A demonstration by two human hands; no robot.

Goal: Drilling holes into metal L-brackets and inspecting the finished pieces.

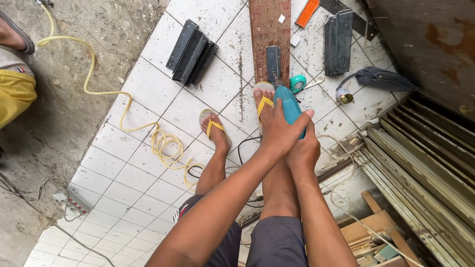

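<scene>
**Where things lie around the drill**

The left hand [278,132] wraps over the top of the teal power drill [289,108], and the right hand [303,153] grips it just below, touching the left. The drill's tip stands on the dark metal bracket [272,63], which lies on the long reddish wooden plank [267,29]. One sandalled foot [263,104] rests on the plank's near end, just left of the drill; the other foot [214,129] stands on the white tiled floor [148,89] further left. A stack of dark metal brackets [191,52] lies left of the plank, another stack [338,42] to its right. The coiled yellow cable [166,146] lies left of the feet. A roll of teal tape [297,83] sits just right of the drill.
</scene>
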